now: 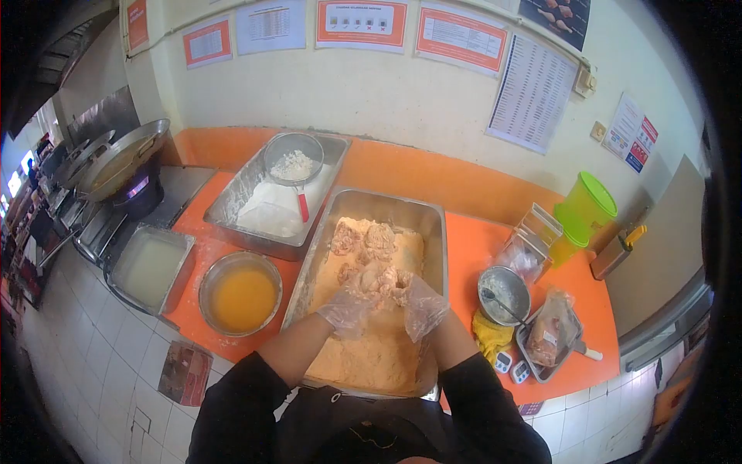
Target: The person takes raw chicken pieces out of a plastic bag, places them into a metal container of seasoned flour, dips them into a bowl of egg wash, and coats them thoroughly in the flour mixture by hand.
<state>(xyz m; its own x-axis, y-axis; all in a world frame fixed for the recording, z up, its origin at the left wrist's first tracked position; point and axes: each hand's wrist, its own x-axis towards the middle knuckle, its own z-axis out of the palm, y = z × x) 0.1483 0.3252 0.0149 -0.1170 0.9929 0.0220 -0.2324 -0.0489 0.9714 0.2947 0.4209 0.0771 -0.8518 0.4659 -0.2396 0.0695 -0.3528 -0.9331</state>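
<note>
In a deep metal tray [443, 232] lies a bed of orange-tinted flour [359, 359]. My left hand [348, 308], in a clear plastic glove, reaches in from the left with its fingers around a floured piece of meat [379, 280]. From the right, my gloved right hand [420, 303] holds the same piece. Several more coated pieces [379, 240] rest on the flour just beyond my hands. The glove plastic and the meat partly hide my fingertips.
Left: a bowl of orange liquid [243, 295], a tray of cloudy liquid [148, 267], a white flour tray [267, 209] with a sieve [294, 164], and a wok [116, 166]. Right: a metal bowl [502, 295], a tray with bagged meat [547, 340], timers [503, 362] and green containers [591, 197].
</note>
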